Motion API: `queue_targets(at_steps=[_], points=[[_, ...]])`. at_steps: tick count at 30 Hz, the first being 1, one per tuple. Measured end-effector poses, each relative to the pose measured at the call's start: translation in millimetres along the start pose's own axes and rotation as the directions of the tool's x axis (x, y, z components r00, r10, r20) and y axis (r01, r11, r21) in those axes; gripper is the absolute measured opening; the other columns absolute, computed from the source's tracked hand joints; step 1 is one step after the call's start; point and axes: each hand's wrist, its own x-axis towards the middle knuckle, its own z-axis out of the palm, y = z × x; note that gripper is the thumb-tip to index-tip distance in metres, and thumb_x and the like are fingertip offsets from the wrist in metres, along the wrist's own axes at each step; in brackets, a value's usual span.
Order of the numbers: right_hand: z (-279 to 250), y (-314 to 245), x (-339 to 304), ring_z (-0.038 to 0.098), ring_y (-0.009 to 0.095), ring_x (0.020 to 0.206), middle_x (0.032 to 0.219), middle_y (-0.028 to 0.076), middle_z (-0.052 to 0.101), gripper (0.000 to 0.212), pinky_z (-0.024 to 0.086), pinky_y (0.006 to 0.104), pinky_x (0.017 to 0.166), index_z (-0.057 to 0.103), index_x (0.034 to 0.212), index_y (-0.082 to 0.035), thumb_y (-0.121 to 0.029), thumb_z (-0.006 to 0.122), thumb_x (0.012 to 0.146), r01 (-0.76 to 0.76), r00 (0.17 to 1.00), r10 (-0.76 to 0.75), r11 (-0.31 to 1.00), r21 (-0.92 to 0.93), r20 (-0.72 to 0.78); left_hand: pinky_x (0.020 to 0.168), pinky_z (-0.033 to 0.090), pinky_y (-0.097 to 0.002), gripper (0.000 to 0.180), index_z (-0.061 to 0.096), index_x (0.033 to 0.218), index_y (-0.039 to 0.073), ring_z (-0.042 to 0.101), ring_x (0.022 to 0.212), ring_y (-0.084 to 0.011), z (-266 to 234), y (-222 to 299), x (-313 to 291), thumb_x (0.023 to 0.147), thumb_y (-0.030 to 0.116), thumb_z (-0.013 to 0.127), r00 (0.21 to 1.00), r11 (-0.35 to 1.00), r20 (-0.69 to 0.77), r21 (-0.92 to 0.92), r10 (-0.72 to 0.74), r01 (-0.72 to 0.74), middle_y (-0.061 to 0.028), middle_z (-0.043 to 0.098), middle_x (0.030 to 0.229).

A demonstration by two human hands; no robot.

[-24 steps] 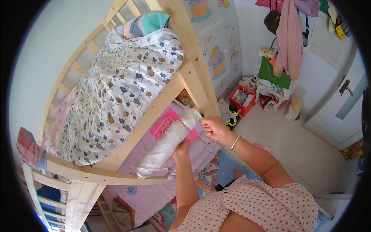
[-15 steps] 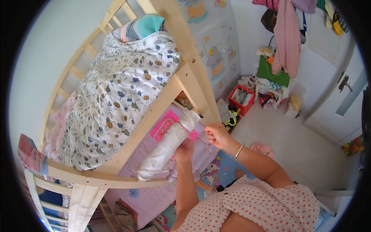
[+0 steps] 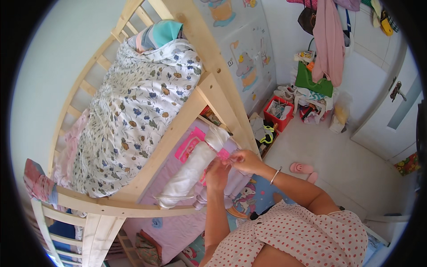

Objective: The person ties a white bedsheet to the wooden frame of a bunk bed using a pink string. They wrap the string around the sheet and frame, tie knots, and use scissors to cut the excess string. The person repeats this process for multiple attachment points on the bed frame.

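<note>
A white fabric roll lies slantwise on the lower bunk, cinched near its far end. A bright pink piece, perhaps a strip or band, shows at the cinched part. My left hand is closed beside the roll, its fingertips at the pink piece. From the right, my right hand reaches in with thumb and finger pinched close to the left fingertips. What the right fingers pinch is too small to make out. Lilac rolled fabric lies beside and partly under my left hand.
A wooden bunk bed rail runs along the left, with a flowered quilt above it. The wooden post rises just beyond my hands. A red bin and pink slippers are on the floor at right.
My right hand has come left and down toward my left hand, from a fist held apart to a pinch at its fingertips. The white roll has stayed put.
</note>
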Motion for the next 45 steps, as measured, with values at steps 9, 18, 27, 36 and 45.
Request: queue_targets(at_steps=[9, 18, 27, 36, 45], points=[[9, 2, 25, 0.057, 0.008, 0.065, 0.075, 0.005, 0.064, 0.014, 0.044, 0.0204, 0.055, 0.066, 0.086, 0.003, -0.008, 0.065, 0.079, 0.081, 0.996, -0.069, 0.961, 0.264, -0.051, 0.044, 0.029, -0.0177, 0.007, 0.061, 0.084, 0.008, 0.042, 0.053, -0.0056, -13, -1, 6, 0.080, 0.003, 0.061, 1.000, 0.993, 0.001, 0.114, -0.012, 0.011, -0.0010, 0.056, 0.069], [23, -6, 26, 0.057, 0.009, 0.065, 0.072, 0.005, 0.064, 0.011, 0.046, 0.0214, 0.059, 0.067, 0.081, 0.002, -0.006, 0.069, 0.075, 0.084, 0.996, -0.075, 0.928, 0.364, -0.037, 0.041, 0.025, -0.0186, 0.002, 0.061, 0.080, 0.004, 0.035, 0.045, -0.0037, -13, -9, 3, 0.081, 0.005, 0.062, 0.984, 0.963, -0.132, 0.256, 0.118, -0.081, 0.0028, 0.051, 0.061], [19, 17, 27, 0.058, 0.010, 0.072, 0.083, 0.005, 0.064, 0.019, 0.044, 0.0211, 0.062, 0.064, 0.095, 0.001, -0.010, 0.062, 0.080, -0.132, 0.983, 0.075, 0.923, 0.361, 0.168, 0.034, 0.019, -0.0185, 0.017, 0.049, 0.066, 0.011, 0.028, 0.039, -0.0042, -23, -4, 8, 0.081, 0.012, 0.057, 0.931, 0.956, -0.221, -0.045, -0.291, 0.289, 0.0061, 0.035, 0.051], [13, -5, 32, 0.057, 0.009, 0.061, 0.073, 0.004, 0.062, 0.015, 0.047, 0.0215, 0.055, 0.065, 0.087, 0.000, -0.011, 0.069, 0.077, -0.260, 0.964, 0.251, 0.808, 0.529, 0.090, 0.034, 0.019, -0.0177, 0.016, 0.050, 0.067, 0.010, 0.029, 0.039, -0.0042, -17, 6, 16, 0.080, 0.013, 0.059, 0.916, 0.931, -0.181, 0.006, -0.357, 0.364, 0.0053, 0.036, 0.051], [6, -8, 32, 0.058, 0.011, 0.062, 0.074, 0.005, 0.063, 0.014, 0.048, 0.0220, 0.054, 0.064, 0.086, 0.003, -0.009, 0.067, 0.079, -0.214, 0.963, 0.125, 0.892, 0.399, 0.238, 0.034, 0.018, -0.0180, 0.013, 0.051, 0.068, 0.010, 0.027, 0.039, -0.0044, -26, 5, 18, 0.080, 0.011, 0.056, 0.901, 0.918, -0.180, -0.044, -0.394, 0.393, 0.0046, 0.037, 0.052]])
